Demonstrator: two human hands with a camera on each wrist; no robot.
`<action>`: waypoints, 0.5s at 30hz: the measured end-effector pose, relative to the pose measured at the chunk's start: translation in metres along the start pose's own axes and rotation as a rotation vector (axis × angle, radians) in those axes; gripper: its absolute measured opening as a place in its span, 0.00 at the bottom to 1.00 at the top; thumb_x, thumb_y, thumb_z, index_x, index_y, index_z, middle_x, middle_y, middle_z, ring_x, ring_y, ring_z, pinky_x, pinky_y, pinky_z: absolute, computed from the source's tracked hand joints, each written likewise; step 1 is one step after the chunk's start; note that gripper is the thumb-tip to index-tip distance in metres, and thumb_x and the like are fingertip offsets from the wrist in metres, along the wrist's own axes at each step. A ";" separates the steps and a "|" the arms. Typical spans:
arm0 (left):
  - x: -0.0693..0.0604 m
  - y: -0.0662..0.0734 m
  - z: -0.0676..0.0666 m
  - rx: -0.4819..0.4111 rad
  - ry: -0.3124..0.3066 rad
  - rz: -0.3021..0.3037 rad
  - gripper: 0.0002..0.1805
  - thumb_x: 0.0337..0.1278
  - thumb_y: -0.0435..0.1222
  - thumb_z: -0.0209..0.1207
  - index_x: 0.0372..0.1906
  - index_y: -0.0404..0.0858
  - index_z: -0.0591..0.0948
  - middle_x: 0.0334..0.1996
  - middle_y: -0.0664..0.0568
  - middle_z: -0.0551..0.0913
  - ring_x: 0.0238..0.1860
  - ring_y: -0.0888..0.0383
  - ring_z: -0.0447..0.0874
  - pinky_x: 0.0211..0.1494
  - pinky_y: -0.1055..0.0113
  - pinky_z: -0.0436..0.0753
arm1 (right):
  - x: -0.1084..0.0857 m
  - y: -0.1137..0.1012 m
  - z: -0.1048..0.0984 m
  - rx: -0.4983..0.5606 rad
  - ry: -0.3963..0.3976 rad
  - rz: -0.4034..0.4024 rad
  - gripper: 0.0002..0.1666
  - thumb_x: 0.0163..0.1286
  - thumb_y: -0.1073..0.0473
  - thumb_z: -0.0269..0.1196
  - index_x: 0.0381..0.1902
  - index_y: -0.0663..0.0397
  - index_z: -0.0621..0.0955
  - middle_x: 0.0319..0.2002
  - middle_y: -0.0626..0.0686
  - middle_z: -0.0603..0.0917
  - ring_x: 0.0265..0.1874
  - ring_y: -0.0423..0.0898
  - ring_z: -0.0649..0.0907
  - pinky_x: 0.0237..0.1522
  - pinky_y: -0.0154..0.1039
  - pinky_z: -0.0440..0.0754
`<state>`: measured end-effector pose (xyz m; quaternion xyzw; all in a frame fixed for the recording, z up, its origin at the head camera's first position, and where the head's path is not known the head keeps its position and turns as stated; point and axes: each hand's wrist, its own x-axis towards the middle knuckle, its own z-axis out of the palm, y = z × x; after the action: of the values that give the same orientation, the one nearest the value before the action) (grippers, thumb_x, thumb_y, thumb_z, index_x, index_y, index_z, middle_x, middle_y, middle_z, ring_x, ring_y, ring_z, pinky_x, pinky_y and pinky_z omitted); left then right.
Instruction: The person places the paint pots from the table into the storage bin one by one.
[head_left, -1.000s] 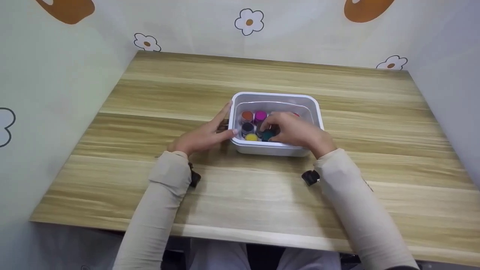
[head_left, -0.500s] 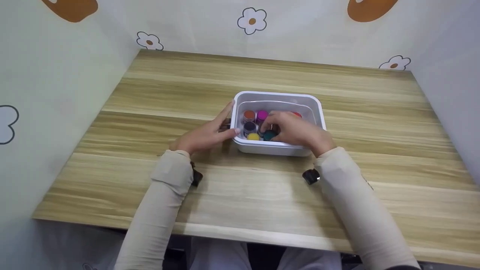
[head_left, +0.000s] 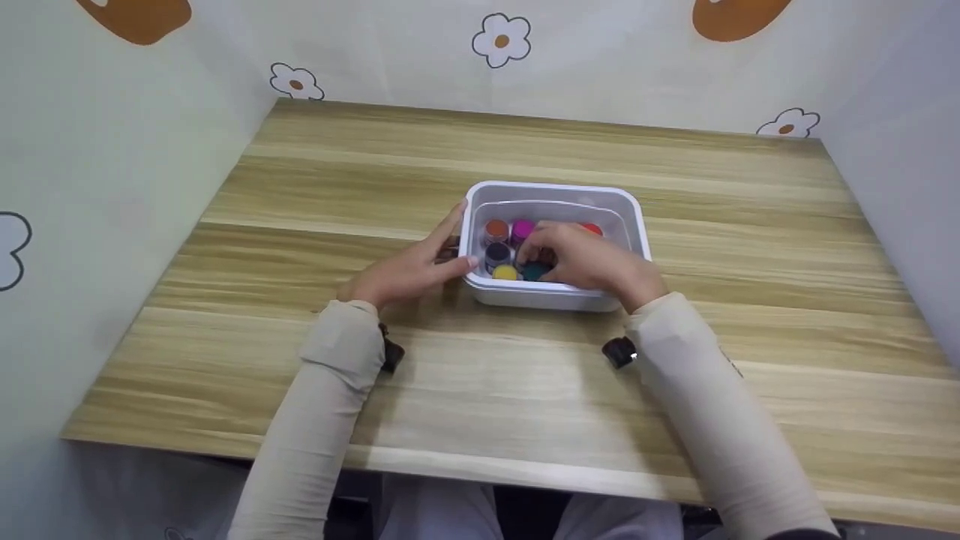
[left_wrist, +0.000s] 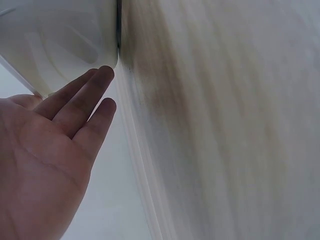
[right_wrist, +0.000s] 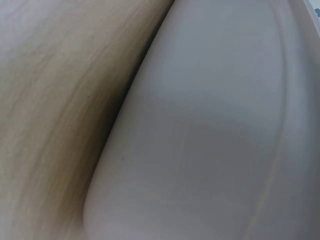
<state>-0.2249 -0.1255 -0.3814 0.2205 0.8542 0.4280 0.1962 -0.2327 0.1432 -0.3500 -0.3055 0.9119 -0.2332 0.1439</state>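
Note:
A white plastic box [head_left: 540, 298] stands on the table with several small lidded jars inside. Among their lids are an orange one [head_left: 496, 229], a magenta one [head_left: 523, 229], a black one [head_left: 496, 253], a yellow one [head_left: 505, 273] and a red one [head_left: 592, 228]. My left hand [head_left: 409, 274] rests against the box's left side, thumb at the rim; its fingers [left_wrist: 82, 102] look straight in the left wrist view. Inside the box, my right hand [head_left: 592, 259] pinches a jar with a dark green lid [head_left: 534, 271] between thumb and curled fingers. That hand hides some of the contents.
The wood-grain table [head_left: 480, 405] extends around the box on all sides. Behind it and at both sides rise pale walls [head_left: 600, 67], with printed flowers on the back one. In the right wrist view, the box's outer wall [right_wrist: 200, 125] fills most of the picture.

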 end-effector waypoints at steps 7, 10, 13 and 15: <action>-0.002 0.000 -0.001 0.038 0.015 -0.021 0.48 0.65 0.62 0.52 0.78 0.67 0.34 0.79 0.45 0.51 0.74 0.46 0.59 0.74 0.45 0.61 | 0.001 -0.001 0.001 0.003 0.012 -0.018 0.17 0.57 0.71 0.71 0.45 0.59 0.85 0.44 0.56 0.81 0.44 0.52 0.80 0.53 0.47 0.79; -0.002 0.001 -0.001 0.045 0.012 -0.028 0.48 0.64 0.63 0.51 0.78 0.68 0.34 0.80 0.47 0.48 0.75 0.45 0.56 0.74 0.43 0.59 | 0.001 0.000 0.001 -0.009 0.014 -0.022 0.17 0.57 0.71 0.71 0.45 0.59 0.85 0.44 0.57 0.81 0.44 0.52 0.80 0.53 0.47 0.79; -0.002 0.002 -0.001 0.043 0.009 -0.034 0.49 0.63 0.65 0.51 0.77 0.69 0.33 0.80 0.49 0.45 0.77 0.45 0.52 0.75 0.43 0.57 | 0.001 0.001 0.001 -0.012 0.009 -0.016 0.17 0.57 0.71 0.71 0.46 0.59 0.85 0.44 0.57 0.81 0.44 0.52 0.79 0.54 0.47 0.79; -0.002 0.002 -0.001 0.041 0.007 -0.039 0.49 0.63 0.65 0.51 0.77 0.70 0.33 0.80 0.49 0.44 0.77 0.45 0.51 0.75 0.43 0.57 | 0.000 0.001 0.000 -0.004 0.003 -0.004 0.17 0.58 0.70 0.71 0.46 0.59 0.85 0.45 0.56 0.81 0.45 0.51 0.79 0.54 0.47 0.79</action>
<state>-0.2233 -0.1262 -0.3790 0.2063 0.8677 0.4072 0.1967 -0.2331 0.1438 -0.3506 -0.3071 0.9120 -0.2320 0.1417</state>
